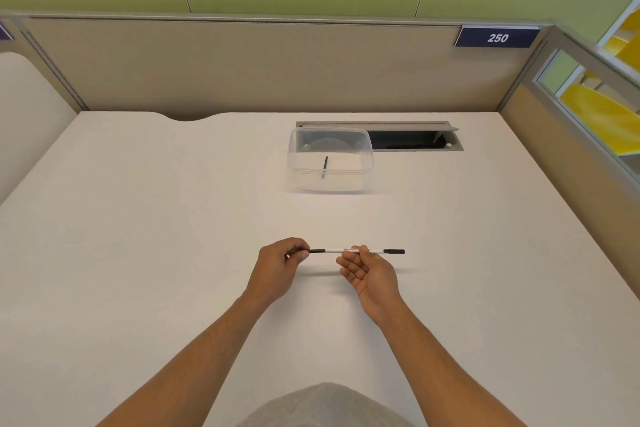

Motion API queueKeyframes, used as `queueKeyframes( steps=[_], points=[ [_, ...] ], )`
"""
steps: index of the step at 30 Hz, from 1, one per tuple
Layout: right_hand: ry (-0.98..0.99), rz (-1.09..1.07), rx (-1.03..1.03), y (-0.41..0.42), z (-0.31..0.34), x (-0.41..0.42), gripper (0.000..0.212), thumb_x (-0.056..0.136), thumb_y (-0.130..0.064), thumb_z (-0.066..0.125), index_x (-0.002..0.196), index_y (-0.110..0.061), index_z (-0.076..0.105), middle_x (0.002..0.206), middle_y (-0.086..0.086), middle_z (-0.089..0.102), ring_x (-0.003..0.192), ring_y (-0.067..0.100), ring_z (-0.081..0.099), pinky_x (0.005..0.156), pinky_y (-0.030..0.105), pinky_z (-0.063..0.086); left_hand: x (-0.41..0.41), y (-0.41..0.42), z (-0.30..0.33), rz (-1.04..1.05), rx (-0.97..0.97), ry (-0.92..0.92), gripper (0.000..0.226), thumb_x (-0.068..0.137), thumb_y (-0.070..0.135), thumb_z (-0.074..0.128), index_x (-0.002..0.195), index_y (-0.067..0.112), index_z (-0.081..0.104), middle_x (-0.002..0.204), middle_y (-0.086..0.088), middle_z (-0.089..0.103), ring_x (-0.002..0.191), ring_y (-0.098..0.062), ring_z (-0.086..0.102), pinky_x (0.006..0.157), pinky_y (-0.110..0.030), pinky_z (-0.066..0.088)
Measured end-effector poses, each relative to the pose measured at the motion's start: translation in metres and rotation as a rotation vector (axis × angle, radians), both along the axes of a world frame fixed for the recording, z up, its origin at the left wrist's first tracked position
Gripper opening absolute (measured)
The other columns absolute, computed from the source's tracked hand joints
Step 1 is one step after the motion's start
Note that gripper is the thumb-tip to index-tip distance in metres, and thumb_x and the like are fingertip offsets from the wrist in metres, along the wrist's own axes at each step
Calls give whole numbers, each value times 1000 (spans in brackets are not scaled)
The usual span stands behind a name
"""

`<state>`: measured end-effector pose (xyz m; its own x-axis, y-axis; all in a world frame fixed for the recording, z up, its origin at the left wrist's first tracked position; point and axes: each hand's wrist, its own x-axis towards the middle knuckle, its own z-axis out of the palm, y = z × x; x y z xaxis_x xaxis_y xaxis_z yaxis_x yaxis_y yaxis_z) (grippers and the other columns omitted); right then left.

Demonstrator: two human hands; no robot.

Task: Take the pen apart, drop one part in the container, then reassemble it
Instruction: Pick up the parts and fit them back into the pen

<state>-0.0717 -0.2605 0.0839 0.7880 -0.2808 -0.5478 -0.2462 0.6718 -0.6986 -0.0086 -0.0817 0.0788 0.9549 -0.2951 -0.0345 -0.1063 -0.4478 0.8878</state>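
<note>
A white pen barrel with a black end piece on its right is held level above the white desk. My right hand pinches the barrel near its middle, palm up. My left hand pinches a thin black part that sticks out of the barrel's left end. Farther back stands a clear plastic container with no lid, and a short black pen part lies inside it.
A cable slot with its flap raised is set into the desk behind the container. Beige partition walls enclose the desk at the back and right, with a sign reading 250.
</note>
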Motion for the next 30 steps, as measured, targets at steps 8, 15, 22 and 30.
queueKeyframes(
  steps=[8,15,22,30],
  points=[
    [-4,-17,32,1,1,0,21,99,-18,45,98,-2,59,79,12,72,76,25,70,65,32,55,1,1,-1,26,-15,27,12,89,11,66,85,21,70,77,14,67,70,4,57,65,-8,40],
    [3,-9,18,2,1,0,21,99,-18,46,99,-1,59,79,12,72,76,25,70,66,33,55,1,0,-1,19,-13,42,11,89,11,66,85,20,70,77,10,68,68,4,56,64,-7,39],
    [0,16,-46,1,2,0,22,99,-20,46,97,-2,59,79,12,72,76,25,70,69,34,55,1,0,0,-6,-5,22,14,89,11,66,83,23,70,79,8,68,70,3,54,64,-8,39],
    [-1,46,-71,4,2,1,23,99,-20,45,98,-2,60,82,13,72,78,25,70,69,34,55,5,1,-1,-38,-17,86,11,89,14,66,84,22,72,79,3,71,73,-12,59,67,-16,43]
  ],
)
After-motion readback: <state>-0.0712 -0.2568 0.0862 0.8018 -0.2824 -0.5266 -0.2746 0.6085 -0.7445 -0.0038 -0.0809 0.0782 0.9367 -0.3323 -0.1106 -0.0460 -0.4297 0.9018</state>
